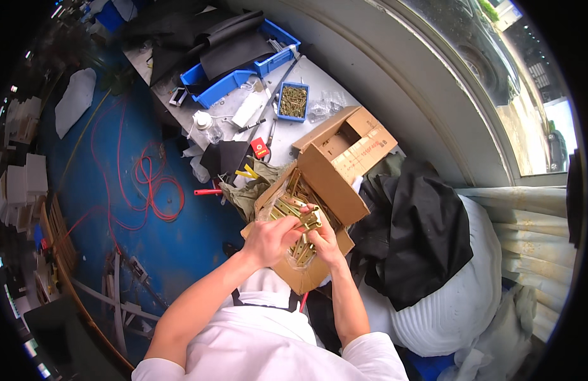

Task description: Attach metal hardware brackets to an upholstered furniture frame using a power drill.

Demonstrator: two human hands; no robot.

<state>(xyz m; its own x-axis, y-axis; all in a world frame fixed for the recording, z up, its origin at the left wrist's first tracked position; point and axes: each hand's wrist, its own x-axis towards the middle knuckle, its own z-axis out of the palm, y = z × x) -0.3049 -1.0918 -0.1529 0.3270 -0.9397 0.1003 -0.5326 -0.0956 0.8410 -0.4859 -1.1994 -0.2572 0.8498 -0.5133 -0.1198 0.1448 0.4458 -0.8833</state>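
Floor [202, 238] in worn blue spreads across the left side, and along its right stands a pale worktop [284, 143], cluttered toward its far end. At the lower right sits a bulging white sack [443, 327], with black cloth [427, 241] draped in loose folds over its near side. Between the person and the worktop, an open cardboard box [303, 279] tilts with its flaps spread; beyond it, a second cardboard box [376, 143] rests at the worktop's edge. A long blue bin [221, 92] holds dark sheet material that hangs over its rim. Over the open box the two hands meet — the left hand [271, 240] from the left, the right hand [324, 240] from the right — each with its grip narrowed on a brass-coloured metal piece [311, 220] held between them, though whether it is a single part or several is too small to tell. Similar metal strips [301, 253] lie jumbled in clear plastic inside the box below. On the worktop, a small blue tray [292, 119] stands apart from a white-capped bottle [204, 119] and a red packet [259, 148]. Smallest are the brass-toned screws [294, 101] heaped in that tray.
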